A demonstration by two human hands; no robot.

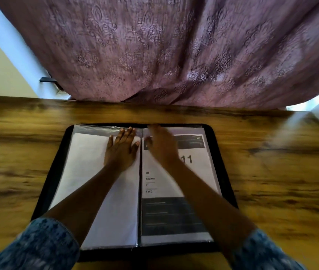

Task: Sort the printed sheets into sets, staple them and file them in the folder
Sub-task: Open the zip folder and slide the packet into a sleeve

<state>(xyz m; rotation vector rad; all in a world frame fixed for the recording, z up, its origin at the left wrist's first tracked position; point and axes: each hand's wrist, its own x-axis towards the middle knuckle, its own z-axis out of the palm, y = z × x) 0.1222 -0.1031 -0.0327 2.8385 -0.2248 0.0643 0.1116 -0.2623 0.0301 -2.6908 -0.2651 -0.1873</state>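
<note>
A black folder point(57, 166) lies open in front of me on the wooden table point(271, 172), with clear plastic sleeves on both sides. The left sleeve holds a blank white sheet point(80, 172). The right sleeve holds a printed sheet point(197, 172) with a large "11", small text reading "1 of 2" and dark blocks. My left hand point(122, 149) lies flat, fingers straight, on the left sleeve near the spine. My right hand point(161, 145) is blurred over the top of the right sheet beside the spine; its fingers look extended.
A mauve patterned curtain point(174, 51) hangs behind the table's far edge. Bare wood shows to the left and right of the folder. A pale wall point(1, 71) is at the far left, and a bright patch falls on the table at the far right.
</note>
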